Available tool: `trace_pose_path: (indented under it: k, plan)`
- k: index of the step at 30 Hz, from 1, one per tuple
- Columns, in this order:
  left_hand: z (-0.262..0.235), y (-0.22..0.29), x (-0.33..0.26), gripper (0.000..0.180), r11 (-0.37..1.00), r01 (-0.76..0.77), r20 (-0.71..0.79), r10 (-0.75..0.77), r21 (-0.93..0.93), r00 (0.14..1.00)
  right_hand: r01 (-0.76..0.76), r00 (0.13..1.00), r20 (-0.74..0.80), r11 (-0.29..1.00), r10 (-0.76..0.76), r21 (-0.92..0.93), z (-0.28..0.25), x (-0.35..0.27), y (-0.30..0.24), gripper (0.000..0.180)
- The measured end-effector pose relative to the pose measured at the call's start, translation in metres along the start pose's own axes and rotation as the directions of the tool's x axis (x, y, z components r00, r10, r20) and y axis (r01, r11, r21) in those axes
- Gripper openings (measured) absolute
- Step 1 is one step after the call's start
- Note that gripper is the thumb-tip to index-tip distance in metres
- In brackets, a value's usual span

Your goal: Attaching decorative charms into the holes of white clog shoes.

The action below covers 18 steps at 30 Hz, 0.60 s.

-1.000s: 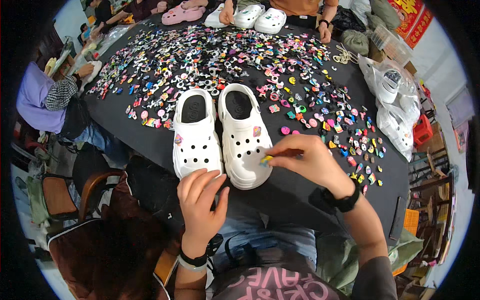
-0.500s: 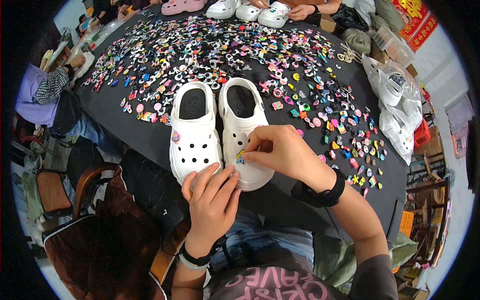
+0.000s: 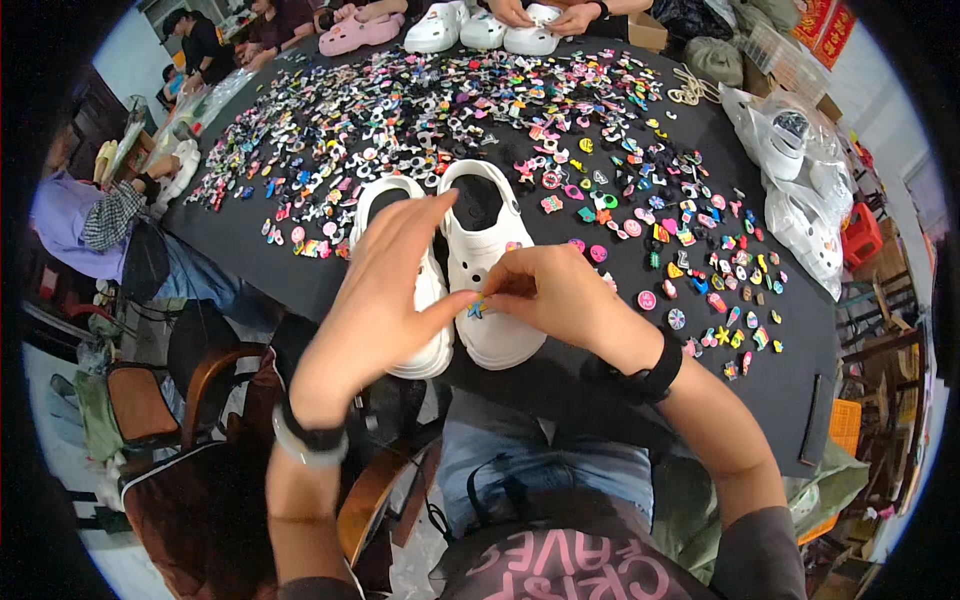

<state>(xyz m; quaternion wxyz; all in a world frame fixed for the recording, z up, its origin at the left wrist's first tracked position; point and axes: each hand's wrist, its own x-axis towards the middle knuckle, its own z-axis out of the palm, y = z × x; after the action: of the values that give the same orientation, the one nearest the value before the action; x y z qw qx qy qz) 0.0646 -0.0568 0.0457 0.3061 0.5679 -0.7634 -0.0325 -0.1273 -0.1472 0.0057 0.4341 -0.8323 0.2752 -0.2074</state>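
Two white clogs stand side by side at the table's near edge, toes toward me. On the front of the right clog (image 3: 500,347) is a small yellow-and-blue shoe charm (image 3: 475,309). My right hand (image 3: 572,300) pinches this charm between thumb and fingertips. My left hand (image 3: 375,300) spreads over the left clog (image 3: 430,358) and hides much of it. Its fingers point away, and its outstretched thumb reaches to the charm. Another charm (image 3: 513,246) sits higher on the right clog. Whether the pinched charm is seated in a hole cannot be made out.
Colourful loose charms (image 3: 410,110) cover much of the black table (image 3: 260,255). Across it, another person's hands (image 3: 545,18) work at white clogs (image 3: 485,30), near a pink clog (image 3: 360,33). Bagged white clogs (image 3: 800,200) lie at the right edge; a wooden chair (image 3: 145,400) stands left.
My left hand has lifted off the clogs' toes and swung up over the left clog, its thumb now beside the charm. My right hand keeps its pinch. The view has shifted slightly.
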Motion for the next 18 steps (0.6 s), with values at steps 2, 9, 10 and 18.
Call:
trace_pose_path:
  k: [2,9,10,18]
  plan:
    - [0.005,-0.027,0.026,0.077,0.997,-0.004,0.242,0.022,-0.071,0.970,0.048,0.997,-0.052,0.998,-0.050,-0.034,0.006,-0.004,0.000,0.013]
    - [0.012,-0.043,0.089,0.061,0.999,0.003,0.782,-0.027,0.032,0.623,0.172,0.945,-0.257,0.976,-0.202,-0.132,0.011,-0.051,-0.011,0.019]
    - [0.012,-0.041,0.092,0.052,0.998,-0.010,0.804,-0.037,0.054,0.594,0.183,0.940,-0.267,0.975,-0.212,-0.128,0.014,-0.060,-0.012,0.021]
    - [0.014,-0.018,0.112,0.046,0.972,0.211,0.900,-0.181,0.102,0.397,0.170,0.886,-0.386,0.956,-0.255,-0.240,0.024,-0.093,-0.008,0.031]
